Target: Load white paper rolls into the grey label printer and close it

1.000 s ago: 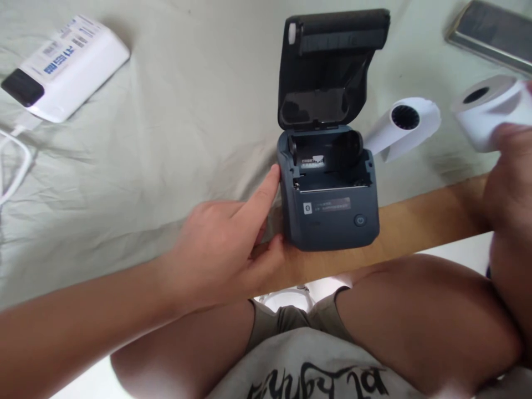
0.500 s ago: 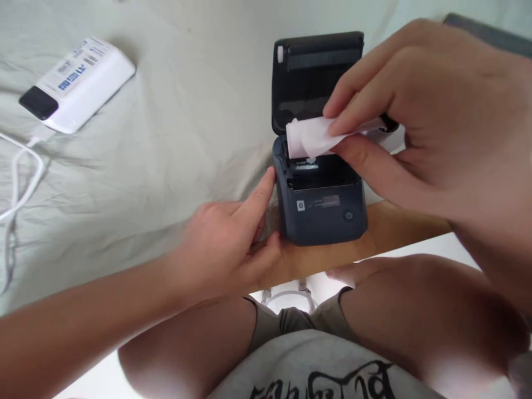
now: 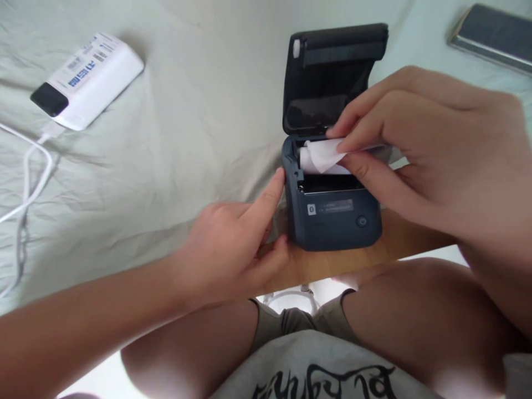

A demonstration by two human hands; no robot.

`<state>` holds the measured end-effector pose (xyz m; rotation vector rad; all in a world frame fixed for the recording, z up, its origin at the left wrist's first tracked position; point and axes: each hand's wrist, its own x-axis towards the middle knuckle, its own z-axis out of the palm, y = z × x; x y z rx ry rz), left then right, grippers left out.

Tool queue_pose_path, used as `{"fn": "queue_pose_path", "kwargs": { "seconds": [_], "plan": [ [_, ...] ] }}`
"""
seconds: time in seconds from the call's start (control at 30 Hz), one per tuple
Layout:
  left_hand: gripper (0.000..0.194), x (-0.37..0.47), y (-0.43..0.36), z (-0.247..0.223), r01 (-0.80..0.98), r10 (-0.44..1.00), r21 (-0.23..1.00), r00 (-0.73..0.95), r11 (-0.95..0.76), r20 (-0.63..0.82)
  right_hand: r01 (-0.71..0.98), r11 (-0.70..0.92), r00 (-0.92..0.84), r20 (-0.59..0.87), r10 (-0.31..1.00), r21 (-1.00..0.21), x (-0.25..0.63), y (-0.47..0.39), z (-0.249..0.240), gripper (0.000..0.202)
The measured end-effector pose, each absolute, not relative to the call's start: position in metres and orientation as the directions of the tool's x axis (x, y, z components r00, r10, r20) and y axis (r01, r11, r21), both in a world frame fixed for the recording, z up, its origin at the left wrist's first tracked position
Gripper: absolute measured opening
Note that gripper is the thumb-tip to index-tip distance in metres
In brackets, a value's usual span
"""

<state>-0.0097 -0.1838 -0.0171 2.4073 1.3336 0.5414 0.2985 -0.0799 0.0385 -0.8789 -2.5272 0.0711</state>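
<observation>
A dark blue portable label printer (image 3: 332,227) stands at the front edge with its lid (image 3: 328,72) raised. Its front carries a Bluetooth mark and a power button. In its compartment sits a white paper roll (image 3: 311,163), whose right end is hidden behind fingers. My right hand (image 3: 432,144) is closed, pinching the loose end of the roll's paper between thumb and fingers. Against the printer's left side, my left hand (image 3: 236,238) rests with index finger and thumb stretched out and apart; its other fingers are partly hidden.
A white power bank (image 3: 100,83) with a plugged-in white cable (image 3: 39,145) lies at the left on a pale, wrinkled cloth (image 3: 199,111). A dark flat object (image 3: 494,36) lies at the upper right. Along the front runs a wooden edge (image 3: 407,235), with my legs below it.
My right hand has lowered the paper roll deeper into the printer's compartment. My left hand stays at the printer's side. The whole view has shifted slightly.
</observation>
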Motion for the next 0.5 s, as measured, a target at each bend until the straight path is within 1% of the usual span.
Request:
{"fn": "queue_pose_path", "kwargs": {
  "seconds": [0.1, 0.17, 0.23, 0.3, 0.4, 0.47, 0.5],
  "plan": [
    [0.084, -0.01, -0.184, -0.017, 0.728, 0.864, 0.475, 0.475, -0.494, 0.17, 0.609, 0.767, -0.681, 0.363, 0.636, -0.203, 0.302, -0.091, 0.047, 0.018],
    [0.084, -0.009, -0.184, -0.015, 0.719, 0.873, 0.51, 0.459, -0.473, 0.162, 0.597, 0.769, -0.686, 0.353, 0.637, -0.227, 0.304, -0.099, 0.051, 0.014],
    [0.086, -0.007, -0.183, -0.009, 0.691, 0.876, 0.555, 0.452, -0.463, 0.167, 0.537, 0.806, -0.719, 0.364, 0.592, -0.25, 0.306, -0.105, 0.051, 0.008],
    [0.085, -0.005, -0.18, -0.003, 0.66, 0.865, 0.578, 0.467, -0.479, 0.183, 0.474, 0.846, -0.732, 0.424, 0.533, -0.245, 0.305, -0.106, 0.047, 0.013],
    [0.077, -0.003, -0.175, 0.002, 0.607, 0.789, 0.527, 0.565, -0.596, 0.242, 0.388, 0.896, -0.767, 0.462, 0.445, -0.218, 0.305, -0.099, 0.041, 0.021],
    [0.07, -0.004, -0.172, 0.001, 0.578, 0.742, 0.483, 0.608, -0.658, 0.282, 0.33, 0.919, -0.807, 0.44, 0.394, -0.216, 0.308, -0.094, 0.041, 0.017],
    [0.068, -0.005, -0.171, -0.001, 0.571, 0.732, 0.476, 0.615, -0.669, 0.292, 0.333, 0.916, -0.811, 0.428, 0.399, -0.223, 0.309, -0.092, 0.042, 0.012]
  ]
}}
